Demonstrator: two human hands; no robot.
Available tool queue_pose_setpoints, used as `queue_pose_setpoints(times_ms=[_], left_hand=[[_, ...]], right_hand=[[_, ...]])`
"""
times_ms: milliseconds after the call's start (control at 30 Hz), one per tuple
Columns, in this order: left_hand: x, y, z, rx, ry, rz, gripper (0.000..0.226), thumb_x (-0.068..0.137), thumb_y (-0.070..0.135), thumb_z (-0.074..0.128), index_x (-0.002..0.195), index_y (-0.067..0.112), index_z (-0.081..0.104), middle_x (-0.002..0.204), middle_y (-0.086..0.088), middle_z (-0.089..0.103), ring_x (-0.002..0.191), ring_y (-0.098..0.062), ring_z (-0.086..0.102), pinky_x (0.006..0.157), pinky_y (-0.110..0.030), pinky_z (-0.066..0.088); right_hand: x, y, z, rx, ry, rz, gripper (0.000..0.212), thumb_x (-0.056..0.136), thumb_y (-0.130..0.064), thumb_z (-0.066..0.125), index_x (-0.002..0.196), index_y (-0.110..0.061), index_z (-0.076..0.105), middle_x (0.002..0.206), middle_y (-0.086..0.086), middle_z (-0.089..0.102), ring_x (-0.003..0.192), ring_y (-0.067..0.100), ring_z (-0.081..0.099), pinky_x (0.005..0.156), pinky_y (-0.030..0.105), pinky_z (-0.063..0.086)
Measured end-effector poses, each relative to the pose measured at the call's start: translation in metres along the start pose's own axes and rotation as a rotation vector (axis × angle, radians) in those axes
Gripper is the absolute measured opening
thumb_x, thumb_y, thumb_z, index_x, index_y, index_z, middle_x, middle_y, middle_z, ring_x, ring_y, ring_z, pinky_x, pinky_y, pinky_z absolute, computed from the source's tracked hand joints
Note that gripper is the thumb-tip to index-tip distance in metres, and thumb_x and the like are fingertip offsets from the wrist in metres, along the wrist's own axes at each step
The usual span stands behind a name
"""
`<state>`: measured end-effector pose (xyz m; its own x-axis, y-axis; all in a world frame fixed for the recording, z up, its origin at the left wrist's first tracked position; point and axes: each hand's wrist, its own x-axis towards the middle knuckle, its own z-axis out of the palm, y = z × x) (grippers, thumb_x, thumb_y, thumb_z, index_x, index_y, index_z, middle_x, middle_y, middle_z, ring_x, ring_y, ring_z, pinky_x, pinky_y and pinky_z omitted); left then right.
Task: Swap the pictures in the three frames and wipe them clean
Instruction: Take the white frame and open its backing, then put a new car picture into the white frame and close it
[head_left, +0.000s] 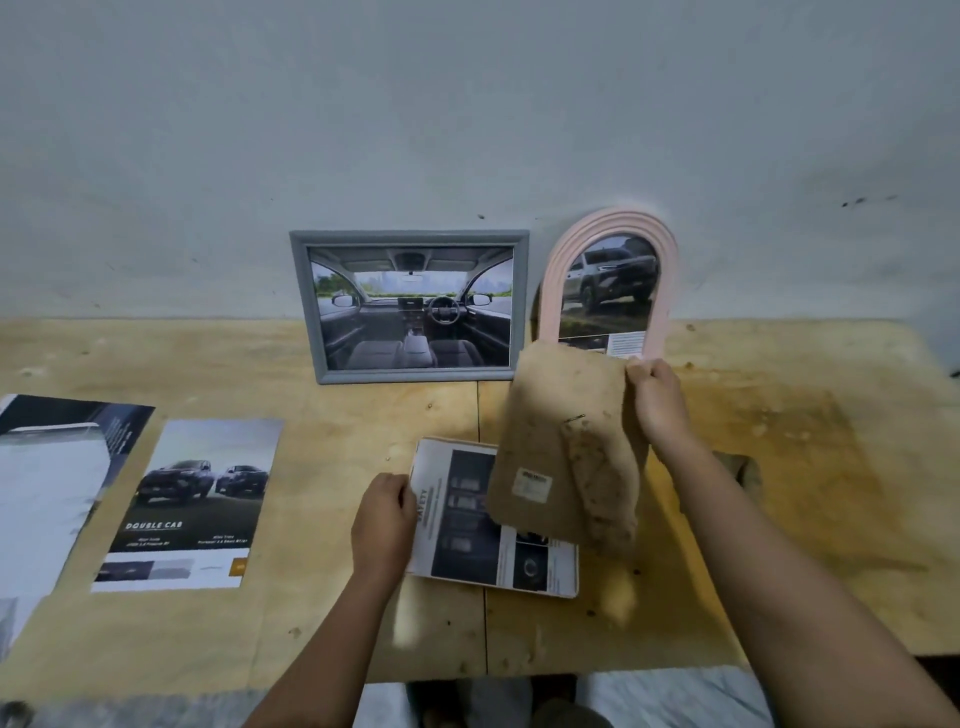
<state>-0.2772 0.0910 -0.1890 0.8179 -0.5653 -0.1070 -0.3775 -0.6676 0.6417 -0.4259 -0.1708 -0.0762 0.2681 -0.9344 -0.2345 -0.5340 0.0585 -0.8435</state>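
A plywood counter (779, 467) meets a pale wall (467, 130), against which lean a grey frame (410, 237) showing a car interior and a pink arched frame (608, 221) showing an SUV. A third frame (569, 569) lies flat near the front edge, and the left hand (384, 525) curls over its left side. The right hand (657, 405) pinches the top corner of a tan cloth (556, 441) hanging above it, with two loose brochure pages (192, 504) lying at the left.

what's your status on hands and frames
Left hand holds flat frame edge. Right hand pinches cloth above it. Grey frame, pink frame upright at wall. Nothing blocking.
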Motion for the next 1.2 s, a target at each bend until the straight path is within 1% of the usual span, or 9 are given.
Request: queue_pose_setpoints(times_ms=[67, 167, 267, 500, 633, 800, 1000, 1133, 1200], left_hand=[[-0.001, -0.004, -0.003, 0.016, 0.057, -0.011, 0.018, 0.092, 0.013, 0.045, 0.080, 0.012, 0.059, 0.082, -0.001, 0.053, 0.068, -0.016, 0.050, 0.055, -0.031, 0.040], [-0.006, -0.013, -0.008, 0.001, 0.131, -0.063, 0.018, 0.092, 0.010, 0.044, 0.083, 0.010, 0.060, 0.085, -0.003, 0.053, 0.069, -0.018, 0.048, 0.054, -0.029, 0.032], [-0.008, -0.026, -0.016, -0.042, 0.216, -0.096, 0.018, 0.093, 0.007, 0.046, 0.092, 0.005, 0.063, 0.090, -0.008, 0.055, 0.076, -0.019, 0.048, 0.064, -0.029, 0.034], [-0.014, -0.054, -0.027, -0.066, 0.269, -0.134, 0.017, 0.092, 0.005, 0.048, 0.097, 0.000, 0.063, 0.090, -0.013, 0.055, 0.084, -0.029, 0.052, 0.069, -0.032, 0.037], [-0.011, -0.060, -0.031, -0.102, 0.277, -0.153, 0.017, 0.092, 0.006, 0.048, 0.099, 0.000, 0.063, 0.094, -0.014, 0.055, 0.087, -0.029, 0.052, 0.073, -0.030, 0.037], [-0.013, -0.058, -0.032, -0.188, 0.226, -0.155, 0.021, 0.093, 0.006, 0.046, 0.105, 0.000, 0.062, 0.097, -0.010, 0.052, 0.090, -0.027, 0.053, 0.078, -0.030, 0.039], [-0.018, -0.057, -0.036, -0.174, 0.124, -0.056, 0.028, 0.091, 0.006, 0.045, 0.116, 0.011, 0.057, 0.105, -0.003, 0.051, 0.104, -0.024, 0.046, 0.084, -0.032, 0.041], [-0.017, -0.057, -0.036, 0.012, 0.074, 0.052, 0.038, 0.091, 0.016, 0.055, 0.128, 0.008, 0.051, 0.128, -0.010, 0.052, 0.117, -0.025, 0.045, 0.096, -0.036, 0.041], [-0.015, -0.054, -0.037, 0.067, 0.027, 0.116, 0.051, 0.089, 0.027, 0.060, 0.133, 0.007, 0.046, 0.136, -0.011, 0.049, 0.125, -0.025, 0.045, 0.102, -0.035, 0.039]], right_hand=[[0.001, 0.027, -0.011, 0.121, 0.121, 0.215, 0.033, 0.097, -0.028, 0.039, 0.111, -0.002, 0.056, 0.109, 0.015, 0.060, 0.100, 0.030, 0.055, 0.088, 0.040, 0.044], [-0.014, 0.058, -0.021, 0.463, 0.259, 0.505, 0.032, 0.100, -0.025, 0.036, 0.114, -0.005, 0.057, 0.104, 0.012, 0.061, 0.088, 0.027, 0.057, 0.081, 0.037, 0.045], [-0.034, 0.070, -0.021, 0.779, 0.337, 0.627, 0.042, 0.102, -0.021, 0.024, 0.130, -0.003, 0.049, 0.119, 0.008, 0.057, 0.103, 0.027, 0.056, 0.084, 0.036, 0.047], [-0.047, 0.107, -0.010, 0.716, 0.671, 0.823, 0.044, 0.101, -0.015, 0.019, 0.141, -0.001, 0.032, 0.143, 0.013, 0.041, 0.125, 0.028, 0.045, 0.103, 0.033, 0.041], [-0.052, 0.110, 0.005, 0.592, 0.582, 0.683, 0.035, 0.093, -0.002, 0.042, 0.128, -0.002, 0.047, 0.128, 0.015, 0.053, 0.104, 0.029, 0.055, 0.092, 0.041, 0.051], [-0.066, 0.118, 0.015, -0.011, 0.377, 0.575, 0.041, 0.081, -0.010, 0.068, 0.117, -0.001, 0.053, 0.122, 0.019, 0.056, 0.106, 0.037, 0.055, 0.083, 0.041, 0.049], [-0.082, 0.116, 0.027, -0.327, 0.287, 0.465, 0.046, 0.087, -0.027, 0.060, 0.124, -0.003, 0.048, 0.141, 0.019, 0.031, 0.130, 0.038, 0.025, 0.100, 0.044, 0.032], [-0.098, 0.099, 0.046, -0.421, 0.348, 0.175, 0.045, 0.082, -0.014, 0.065, 0.123, -0.004, 0.049, 0.133, 0.018, 0.037, 0.125, 0.037, 0.034, 0.100, 0.044, 0.035], [-0.104, 0.090, 0.064, -0.375, 0.256, -0.069, 0.040, 0.084, -0.011, 0.063, 0.121, -0.005, 0.052, 0.125, 0.012, 0.046, 0.118, 0.029, 0.043, 0.094, 0.034, 0.039]])
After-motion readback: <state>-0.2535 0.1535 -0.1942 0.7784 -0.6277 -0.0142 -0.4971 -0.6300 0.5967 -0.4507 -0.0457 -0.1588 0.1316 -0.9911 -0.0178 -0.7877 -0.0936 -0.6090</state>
